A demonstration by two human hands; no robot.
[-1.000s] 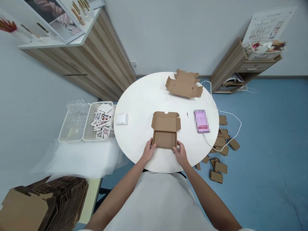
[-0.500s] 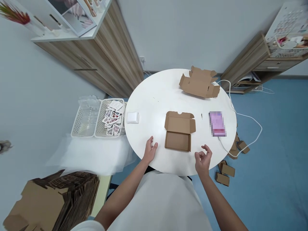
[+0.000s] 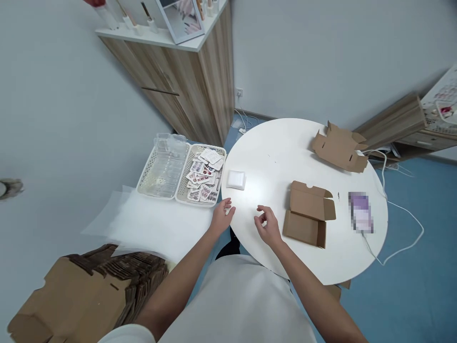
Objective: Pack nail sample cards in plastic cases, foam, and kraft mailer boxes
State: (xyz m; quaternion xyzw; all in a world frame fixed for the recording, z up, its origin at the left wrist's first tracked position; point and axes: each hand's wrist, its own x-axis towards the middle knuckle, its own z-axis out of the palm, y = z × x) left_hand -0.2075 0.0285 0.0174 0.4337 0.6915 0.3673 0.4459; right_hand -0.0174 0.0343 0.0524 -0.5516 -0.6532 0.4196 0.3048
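Note:
My left hand (image 3: 222,217) is over the near left edge of the round white table (image 3: 271,152), fingers apart and holding nothing. To its right, my right hand (image 3: 268,226) hovers above the tabletop with curled fingers apart and nothing visible in them. Just beyond both hands lies a small stack of white square sheets or packets (image 3: 236,180). An open brown cardboard box (image 3: 306,227), its lid folded back, sits to the right of my right hand. A flat, partly unfolded cardboard box (image 3: 341,147) rests at the far right of the table.
Left of the table, one white basket (image 3: 200,202) holds printed cards and another basket (image 3: 143,190) holds clear plastic pieces. Translucent sheets (image 3: 153,224) lie in front of them. Flattened cardboard boxes (image 3: 78,295) are stacked at lower left. A blurred-out phone (image 3: 361,213) trails a white cable (image 3: 410,214).
The view has turned left, so the table and boxes appear farther right. My right hand has moved left, away from the right side of the open box, toward my left hand.

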